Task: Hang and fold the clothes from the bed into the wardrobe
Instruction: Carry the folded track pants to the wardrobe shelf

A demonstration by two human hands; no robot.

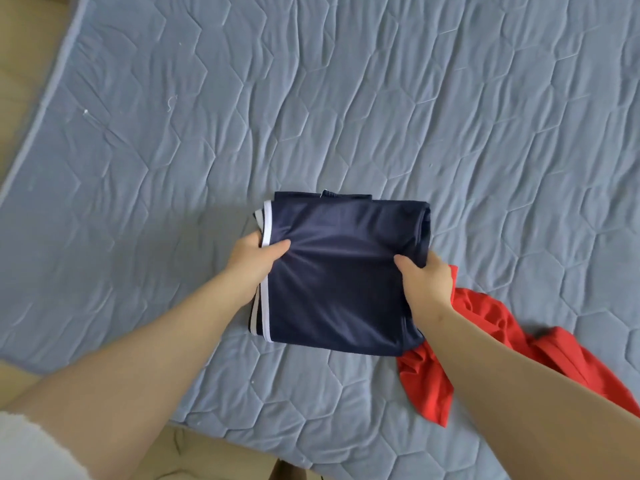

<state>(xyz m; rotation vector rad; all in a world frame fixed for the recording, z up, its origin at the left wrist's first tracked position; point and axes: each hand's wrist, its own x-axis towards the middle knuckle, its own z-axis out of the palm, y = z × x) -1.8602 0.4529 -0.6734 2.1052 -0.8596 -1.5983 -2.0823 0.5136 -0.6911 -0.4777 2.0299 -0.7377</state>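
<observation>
Left hand (252,261) and right hand (426,282), thumbs on top, around navy garment (339,289)

**Blue-grey quilted bed over a tan floor**

The bed (381,98) fills nearly the whole view. Its blue-grey quilted cover (519,150) is stitched in large hexagons and lightly wrinkled. A piped border (38,109) runs along its left edge. Beyond that edge and past the near edge lies a tan floor (17,64). A pale thread (170,102) lies on the cover toward the far left corner. The light is soft and even, with faint shadows.
</observation>
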